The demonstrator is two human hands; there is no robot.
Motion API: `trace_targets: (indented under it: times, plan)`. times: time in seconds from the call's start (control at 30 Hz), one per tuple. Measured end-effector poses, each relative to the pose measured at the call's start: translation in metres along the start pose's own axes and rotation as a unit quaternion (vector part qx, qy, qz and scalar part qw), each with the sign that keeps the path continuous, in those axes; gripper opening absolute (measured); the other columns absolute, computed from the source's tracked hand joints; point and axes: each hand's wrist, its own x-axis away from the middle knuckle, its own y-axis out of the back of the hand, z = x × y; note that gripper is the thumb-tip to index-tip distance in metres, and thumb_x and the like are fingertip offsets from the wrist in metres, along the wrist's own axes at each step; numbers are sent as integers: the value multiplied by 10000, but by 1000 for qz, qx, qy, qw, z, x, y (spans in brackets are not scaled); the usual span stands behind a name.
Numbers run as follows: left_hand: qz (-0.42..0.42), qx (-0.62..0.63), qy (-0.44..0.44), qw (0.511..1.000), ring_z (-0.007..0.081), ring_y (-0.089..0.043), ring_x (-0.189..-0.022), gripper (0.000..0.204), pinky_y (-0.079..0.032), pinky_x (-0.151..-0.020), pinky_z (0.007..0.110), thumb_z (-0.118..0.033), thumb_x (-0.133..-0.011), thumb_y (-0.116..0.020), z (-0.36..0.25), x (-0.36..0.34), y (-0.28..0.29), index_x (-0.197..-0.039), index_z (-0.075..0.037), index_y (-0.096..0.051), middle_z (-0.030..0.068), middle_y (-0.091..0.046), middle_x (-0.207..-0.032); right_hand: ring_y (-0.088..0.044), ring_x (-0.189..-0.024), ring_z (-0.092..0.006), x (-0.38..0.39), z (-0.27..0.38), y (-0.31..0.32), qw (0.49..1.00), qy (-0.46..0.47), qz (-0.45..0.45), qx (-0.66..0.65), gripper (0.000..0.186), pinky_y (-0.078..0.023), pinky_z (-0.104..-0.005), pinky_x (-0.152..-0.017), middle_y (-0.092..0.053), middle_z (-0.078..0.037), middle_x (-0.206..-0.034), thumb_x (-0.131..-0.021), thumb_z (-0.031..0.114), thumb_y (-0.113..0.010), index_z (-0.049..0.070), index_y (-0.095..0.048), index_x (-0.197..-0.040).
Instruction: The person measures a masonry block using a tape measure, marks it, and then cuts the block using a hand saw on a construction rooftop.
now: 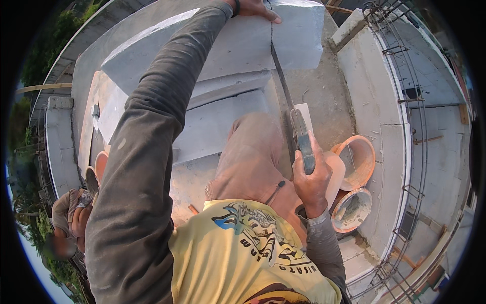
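My right hand is wrapped round the dark green handle of a hand saw. Its long narrow blade points away from me and sits in a dark cut line near the right end of a large pale grey concrete block. At the top edge of the view my left hand lies on that block, thumb stretched out beside the cut; the other fingers are mostly out of the picture. Another pale block lies below, between the sawn block and my knee.
Orange buckets stand right of my right hand, one crusted with mortar. A block wall runs along the right, with a steel rebar cage beyond it. Another person is at the far left, near further round containers.
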Motion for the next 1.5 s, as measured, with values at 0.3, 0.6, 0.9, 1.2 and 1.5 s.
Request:
trace_targets:
  times: [0.3, 0.6, 0.9, 1.2, 1.5]
  plan:
    - [5, 6, 4, 1000, 390, -568, -1212, 916, -446, -1043, 440, -672, -626, -809, 6, 0, -4, -1238, -7, -661, 258, -624, -1234, -748, -837, -300, -13, -5, -20, 998, -54, -44, -6, 496, -580, -381, -751, -725, -239, -972, -865, 17, -670, -61, -552, -1341]
    - [-28, -1, 44, 999, 367, -542, -1265, 955, -439, -1059, 439, -667, -614, -822, 0, -9, -8, -1307, -36, -638, 225, -583, -1324, -711, -740, -387, -108, -10, -39, 995, -81, -54, -17, 480, -550, -442, -682, -689, -296, -901, -881, 120, -673, -61, -571, -1314]
    - [14, 55, -23, 998, 261, -728, -841, 758, -582, -809, 373, -522, -696, -824, -20, -2, 23, -1247, -19, -681, 141, -734, -982, -682, -1069, -411, 6, 9, -8, 995, -55, -54, -70, 519, -576, -456, -892, -684, -273, -1135, -860, 36, -679, -64, -530, -1347]
    - [72, 143, 43, 986, 230, -726, -852, 775, -572, -830, 358, -474, -700, -828, -25, 4, 14, -1289, -3, -651, 137, -734, -975, -706, -937, -396, 19, -6, -33, 990, -62, -111, -62, 555, -592, -422, -788, -702, -257, -1036, -843, 62, -691, -13, -532, -1370]
    - [48, 123, 37, 991, 223, -717, -869, 731, -563, -824, 346, -447, -733, -816, -44, 2, 8, -1288, -2, -646, 140, -728, -1046, -702, -893, -397, -68, -36, -56, 993, -103, -50, -12, 529, -585, -426, -760, -694, -271, -1051, -851, 37, -680, -41, -530, -1353]
